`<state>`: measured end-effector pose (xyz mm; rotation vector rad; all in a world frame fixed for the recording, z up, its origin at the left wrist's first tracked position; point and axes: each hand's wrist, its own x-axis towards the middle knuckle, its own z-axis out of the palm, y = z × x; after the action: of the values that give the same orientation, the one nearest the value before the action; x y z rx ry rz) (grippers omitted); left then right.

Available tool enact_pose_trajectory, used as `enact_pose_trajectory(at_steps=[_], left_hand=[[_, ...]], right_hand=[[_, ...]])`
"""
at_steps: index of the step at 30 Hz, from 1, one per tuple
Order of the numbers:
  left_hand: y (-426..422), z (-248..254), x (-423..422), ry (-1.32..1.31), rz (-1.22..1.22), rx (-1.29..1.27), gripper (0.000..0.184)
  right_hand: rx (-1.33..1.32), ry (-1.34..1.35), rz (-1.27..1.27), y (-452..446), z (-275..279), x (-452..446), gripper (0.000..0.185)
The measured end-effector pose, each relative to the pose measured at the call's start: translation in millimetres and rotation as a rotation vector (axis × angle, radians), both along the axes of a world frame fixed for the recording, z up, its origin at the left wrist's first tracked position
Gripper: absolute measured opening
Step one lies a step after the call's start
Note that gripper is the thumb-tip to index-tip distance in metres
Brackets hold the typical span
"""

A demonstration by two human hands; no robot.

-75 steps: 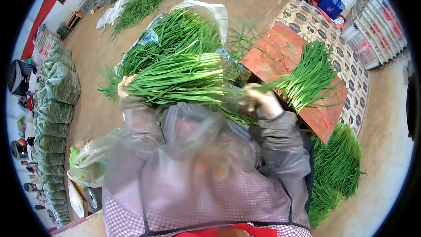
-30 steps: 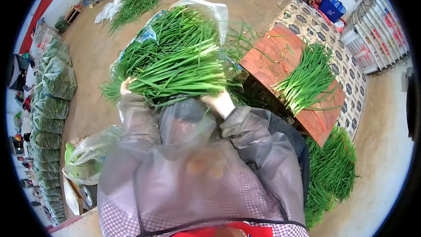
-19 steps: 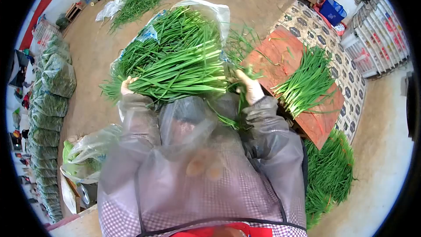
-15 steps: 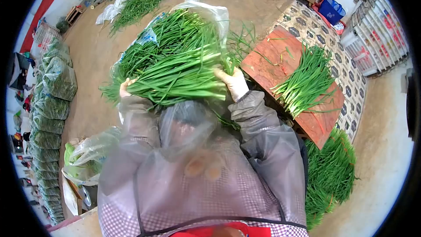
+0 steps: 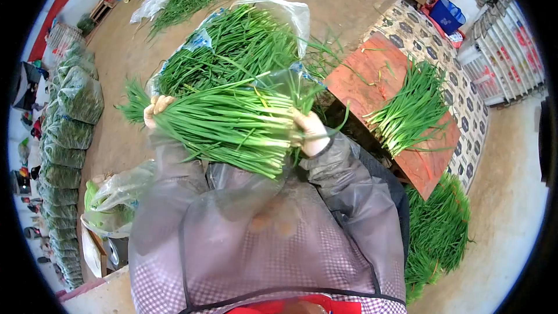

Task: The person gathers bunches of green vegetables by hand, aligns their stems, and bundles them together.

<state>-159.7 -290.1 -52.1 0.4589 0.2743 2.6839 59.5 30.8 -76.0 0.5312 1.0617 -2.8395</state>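
Note:
A thick bunch of garlic chives [image 5: 226, 122] lies sideways between my hands, in front of my chest. My left hand [image 5: 156, 109] is wrapped round its leafy end, with green tips sticking out beyond the fist. At the pale stem end, my right hand [image 5: 310, 131] grips the bunch, and some bent leaves stand up beside the thumb. Just beyond the bunch, a large open plastic bag [image 5: 299, 20] holds a heap of loose chives [image 5: 244, 43]. A translucent sleeve covers each of my arms.
To the right, a reddish board [image 5: 372, 58] bears another pile of chives [image 5: 410, 107]. Tied chive bundles [image 5: 439, 232] lie on the floor below it. Filled plastic bags [image 5: 78, 96] line the left side. A blue basket [image 5: 447, 14] stands at the back right.
The bunch has come closer to my body, away from the bagged heap. My left hand has moved slightly left and up, my right hand a little down and right.

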Motion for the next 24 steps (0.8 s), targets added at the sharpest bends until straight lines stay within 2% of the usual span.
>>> enact_pose_trajectory(at_steps=[1, 4, 6, 7, 8, 10, 11, 12, 14, 15, 16, 18, 19, 20, 22, 24], left_hand=[[3, 7, 5, 0.012, -0.021, 0.017, 0.006], [4, 15, 7, 0.047, -0.074, 0.052, 0.006], [4, 12, 2, 0.116, -0.094, 0.059, 0.006], [2, 11, 2, 0.144, -0.111, 0.053, 0.006], [3, 11, 2, 0.136, -0.116, 0.048, 0.006], [9, 14, 0, 0.173, -0.143, 0.07, 0.006], [9, 17, -2, 0.184, -0.171, 0.051, 0.006], [12, 20, -2, 0.184, -0.173, 0.051, 0.006], [19, 26, 1, 0.21, -0.16, 0.038, 0.006], [20, 29, 3, 0.215, -0.167, 0.018, 0.006], [20, 29, 4, 0.214, -0.163, 0.015, 0.006], [21, 29, 3, 0.246, -0.174, 0.029, 0.007], [21, 25, 2, 0.247, -0.182, 0.064, 0.007], [19, 22, 0, 0.246, -0.179, 0.065, 0.007], [14, 15, -3, 0.227, -0.157, 0.042, 0.006], [11, 9, -6, 0.235, -0.165, 0.065, 0.006]], right_hand=[[-0.144, 0.154, 0.063, 11, -5, -2, 0.017], [-0.25, 0.128, -0.02, 57, -9, 10, 0.016], [-0.166, 0.114, -0.086, 61, 14, 20, 0.019], [-0.072, 0.167, 0.085, 67, 29, 19, 0.02], [0.076, 0.083, 0.142, 64, 48, 18, 0.021], [0.587, 0.142, 0.189, 46, 55, 4, 0.026], [0.825, 0.04, 0.281, 39, 68, -2, 0.033], [1.024, 0.086, 0.247, 28, 65, -11, 0.031], [1.395, -0.023, 0.526, 17, 83, -23, 0.033], [1.394, 0.043, 0.454, 12, 72, -25, 0.032], [1.196, 0.125, 0.431, 10, 75, -25, 0.03], [0.51, 0.224, 0.202, 2, 81, -21, 0.028], [0.512, 0.154, 0.205, 8, 76, -25, 0.024], [0.323, 0.099, 0.126, 11, 77, -17, 0.009], [0.245, 0.083, 0.079, 31, 62, -7, 0.012], [0.023, 0.245, -0.105, 52, 29, 1, 0.017]])
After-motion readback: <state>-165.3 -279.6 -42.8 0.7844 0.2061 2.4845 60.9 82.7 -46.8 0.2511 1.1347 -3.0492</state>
